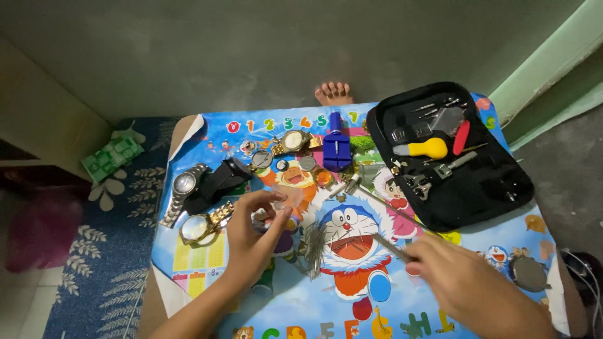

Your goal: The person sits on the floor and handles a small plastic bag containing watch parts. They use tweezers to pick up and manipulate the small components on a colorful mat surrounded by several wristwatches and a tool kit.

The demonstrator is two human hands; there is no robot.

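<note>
The left hand [251, 235] pinches a small clear disc [290, 199] between thumb and fingertips above the table [440, 314]. The right hand [468, 285] has its fingers closed on a thin metal tool [391, 246], its tip near a fan of metal pins [314, 246]. Watches [185, 185] lie to the left, and a black tool case [483, 188] lies open to the right.
</note>
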